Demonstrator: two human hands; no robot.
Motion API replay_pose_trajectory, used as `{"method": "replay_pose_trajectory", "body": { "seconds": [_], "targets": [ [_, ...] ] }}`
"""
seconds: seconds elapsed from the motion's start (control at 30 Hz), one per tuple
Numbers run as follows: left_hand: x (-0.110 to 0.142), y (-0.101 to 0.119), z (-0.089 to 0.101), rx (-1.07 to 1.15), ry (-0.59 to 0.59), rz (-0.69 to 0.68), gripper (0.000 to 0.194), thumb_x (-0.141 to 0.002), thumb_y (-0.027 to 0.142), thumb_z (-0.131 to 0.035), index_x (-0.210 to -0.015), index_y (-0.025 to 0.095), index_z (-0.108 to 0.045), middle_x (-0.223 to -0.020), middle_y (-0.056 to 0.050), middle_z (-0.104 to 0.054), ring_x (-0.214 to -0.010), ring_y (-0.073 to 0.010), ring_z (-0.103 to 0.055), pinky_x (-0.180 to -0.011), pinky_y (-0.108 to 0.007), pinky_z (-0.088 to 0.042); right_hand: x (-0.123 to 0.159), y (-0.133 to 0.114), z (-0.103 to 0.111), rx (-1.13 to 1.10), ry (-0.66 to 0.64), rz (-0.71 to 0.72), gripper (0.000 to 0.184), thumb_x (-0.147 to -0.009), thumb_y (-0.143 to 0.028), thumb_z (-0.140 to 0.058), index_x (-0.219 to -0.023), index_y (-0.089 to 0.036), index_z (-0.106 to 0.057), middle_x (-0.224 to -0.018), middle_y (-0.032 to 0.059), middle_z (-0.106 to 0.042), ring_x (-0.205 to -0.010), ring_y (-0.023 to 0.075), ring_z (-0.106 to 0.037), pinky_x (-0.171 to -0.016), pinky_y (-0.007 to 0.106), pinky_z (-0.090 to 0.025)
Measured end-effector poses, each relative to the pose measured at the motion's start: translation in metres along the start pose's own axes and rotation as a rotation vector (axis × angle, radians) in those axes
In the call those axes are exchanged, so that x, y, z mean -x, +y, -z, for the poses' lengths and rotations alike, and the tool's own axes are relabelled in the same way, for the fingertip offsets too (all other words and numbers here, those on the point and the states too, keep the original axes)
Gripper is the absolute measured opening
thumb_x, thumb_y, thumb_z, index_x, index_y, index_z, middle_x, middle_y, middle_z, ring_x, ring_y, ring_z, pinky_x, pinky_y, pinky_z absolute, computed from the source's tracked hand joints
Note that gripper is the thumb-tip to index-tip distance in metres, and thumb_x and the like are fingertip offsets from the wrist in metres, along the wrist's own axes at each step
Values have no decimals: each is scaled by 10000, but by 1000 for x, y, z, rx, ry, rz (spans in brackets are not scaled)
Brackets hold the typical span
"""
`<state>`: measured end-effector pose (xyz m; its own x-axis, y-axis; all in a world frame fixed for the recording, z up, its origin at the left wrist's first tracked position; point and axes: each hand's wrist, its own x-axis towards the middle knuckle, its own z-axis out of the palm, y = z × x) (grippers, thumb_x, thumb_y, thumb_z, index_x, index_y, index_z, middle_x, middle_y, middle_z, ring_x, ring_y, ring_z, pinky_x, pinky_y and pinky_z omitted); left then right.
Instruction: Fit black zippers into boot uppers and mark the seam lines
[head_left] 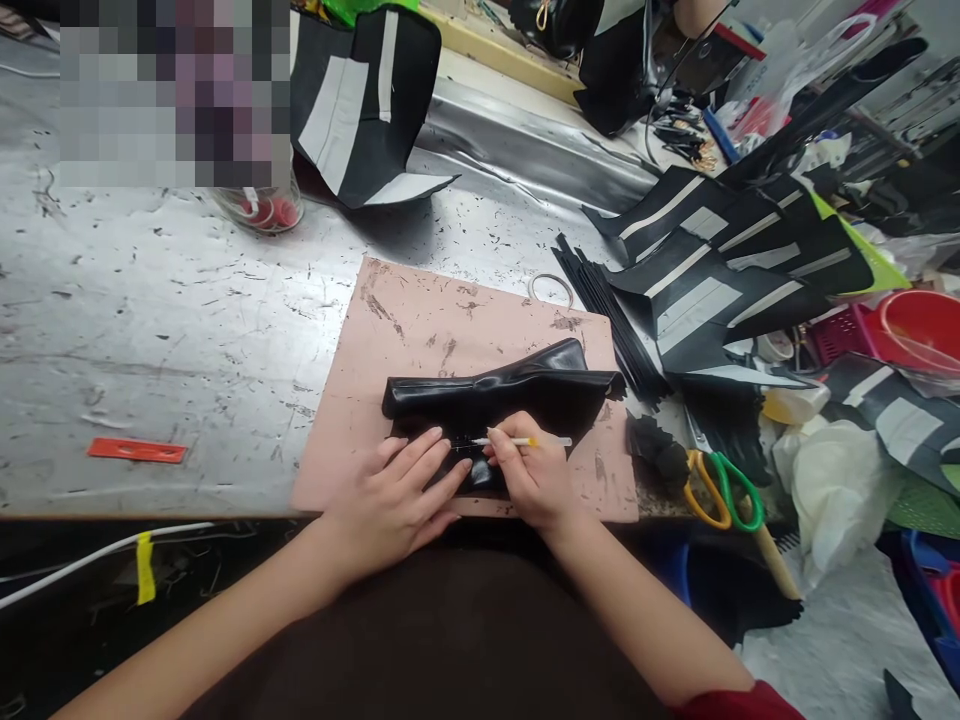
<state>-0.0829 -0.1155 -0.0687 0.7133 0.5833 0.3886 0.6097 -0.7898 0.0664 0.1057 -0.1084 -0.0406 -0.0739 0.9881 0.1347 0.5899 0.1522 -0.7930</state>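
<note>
R hand (534, 475) was clamped on a pen-like tool (551, 441), axis approx. L–R, tip twd L hand (397, 492), fingers apart on black leather-like pc. (435, 396)

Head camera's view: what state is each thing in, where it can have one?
Left grip: open, fingertips resting on the black piece
Right grip: closed around the pen-like tool
Black piece: folded, lying on the pink board
Pen-like tool: held, pointing toward the left grip
Pink board: flat, marked with dark scuffs
Scissors: unheld; blades mostly hidden, opening unclear
Orange strip: lying flat
Black panel with white patches: bent
</note>
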Motion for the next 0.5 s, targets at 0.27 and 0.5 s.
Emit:
{"method": "replay_pose_trajectory", "body": {
  "seconds": [0.27, 0.5],
  "targets": [
    [-2, 0, 1, -17, 12, 2, 344, -848, 371, -465, -1133, 213, -574, -1134, -76, -614, -1102, -232, -527, -854, -356, -364, 1, 0, -1, 17, 8, 6, 202, -864, -258, -420, -695, -194, -512, -600, -3, -588, -511, 107, -565, -505, 215, -452],
    [-2, 0, 1, -15, 6, -2, 348, -858, 369, -451, -1149, 212, -562, -1143, -73, -613, -1116, -231, -519, -851, -368, -362, 2, 1, 0, 10, -11, 7, 207, -866, -262, -417, -694, -192, -510, -593, -1, -578, -506, 107, -559, -498, 214, -450]
  ]
}}
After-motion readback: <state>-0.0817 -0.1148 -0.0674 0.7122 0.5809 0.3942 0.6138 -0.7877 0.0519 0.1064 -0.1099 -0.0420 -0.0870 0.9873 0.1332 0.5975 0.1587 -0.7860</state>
